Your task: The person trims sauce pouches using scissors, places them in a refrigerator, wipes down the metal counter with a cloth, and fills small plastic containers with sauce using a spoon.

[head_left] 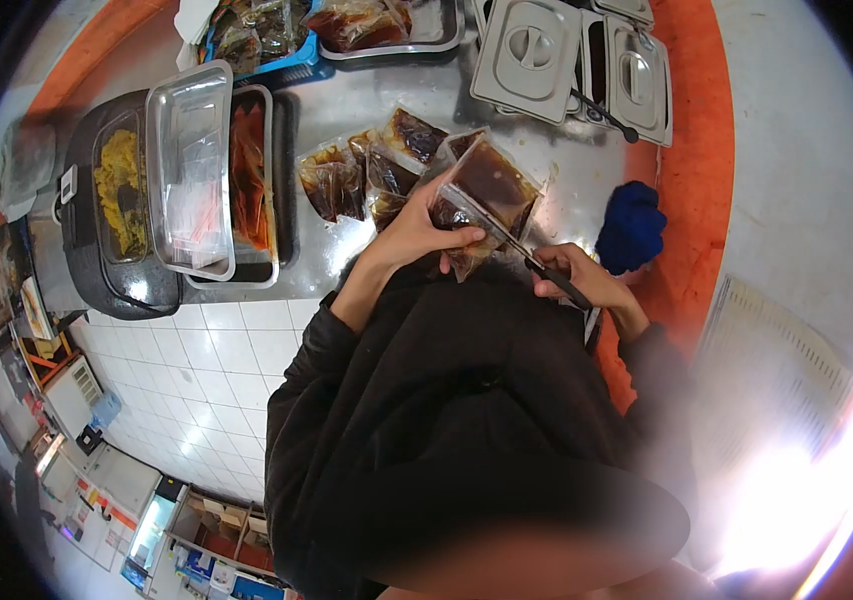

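My left hand (414, 232) grips a clear plastic bag of dark brown sauce (494, 188), holding it tilted above the steel counter. Closed round the black handles of a pair of scissors (561, 282) is my right hand (591, 275). The metal blades lie along the near edge of the bag, close to my left thumb; whether they have cut into it I cannot tell. Several similar filled bags (331, 182) are heaped on the counter just beyond and left of my left hand.
Steel trays (268, 262) stand at the left, one with a clear-bottomed lid or tray of plastic bags, beside a black cooker (96, 275) with yellow food. Lidded steel pans (528, 60) and a black handle occupy the back right. A blue cloth (630, 226) lies right of my hand.
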A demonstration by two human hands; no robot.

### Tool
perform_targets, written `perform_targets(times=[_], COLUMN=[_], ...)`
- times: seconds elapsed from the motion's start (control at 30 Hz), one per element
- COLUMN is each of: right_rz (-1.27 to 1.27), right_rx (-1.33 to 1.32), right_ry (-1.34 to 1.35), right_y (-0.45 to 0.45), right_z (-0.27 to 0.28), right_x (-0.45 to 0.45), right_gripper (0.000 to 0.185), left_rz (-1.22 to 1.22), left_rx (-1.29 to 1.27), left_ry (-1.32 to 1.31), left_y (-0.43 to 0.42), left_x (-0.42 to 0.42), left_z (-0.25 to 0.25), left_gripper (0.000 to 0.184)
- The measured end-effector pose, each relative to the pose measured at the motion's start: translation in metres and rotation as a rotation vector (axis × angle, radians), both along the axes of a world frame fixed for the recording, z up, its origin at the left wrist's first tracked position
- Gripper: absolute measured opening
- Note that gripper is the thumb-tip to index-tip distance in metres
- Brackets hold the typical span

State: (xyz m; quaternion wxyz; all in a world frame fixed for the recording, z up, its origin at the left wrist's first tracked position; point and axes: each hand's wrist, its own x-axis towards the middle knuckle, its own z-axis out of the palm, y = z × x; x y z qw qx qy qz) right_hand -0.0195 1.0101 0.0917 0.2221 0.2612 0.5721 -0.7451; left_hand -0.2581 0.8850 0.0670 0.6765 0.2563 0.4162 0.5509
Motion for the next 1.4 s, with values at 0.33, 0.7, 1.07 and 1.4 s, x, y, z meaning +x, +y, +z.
perform_targets(times=[0.33, 0.7, 1.07, 1.4], right_rz=[-0.106, -0.124, -0.149, -0.165], right_rx=[-0.074, -0.121, -0.106, -0.027], right_ry=[0.185, 0.188, 0.191, 0.154], right_y=[-0.01, -0.014, -0.025, -0.035], right_z=[-0.012, -0.014, -0.019, -0.036], right_x=[-0.001, 0.0, -0.004, -0.004], right_gripper=[0.047, 0.055, 0.052, 0.05], left_rz=[0.249, -0.082, -0.355, -0.44], left_rx=[0.089, 0.054, -0.191, -0.24], left_ry=[0.134, -0.091, -0.119, -0.037], left_y=[0.003, 0.009, 0.0, -0.002], left_x=[0.015, -0.007, -0.011, -0.017], left_z=[0.0, -0.022, -0.033, -0.03], left_gripper=[0.07, 0.055, 0.054, 0.042])
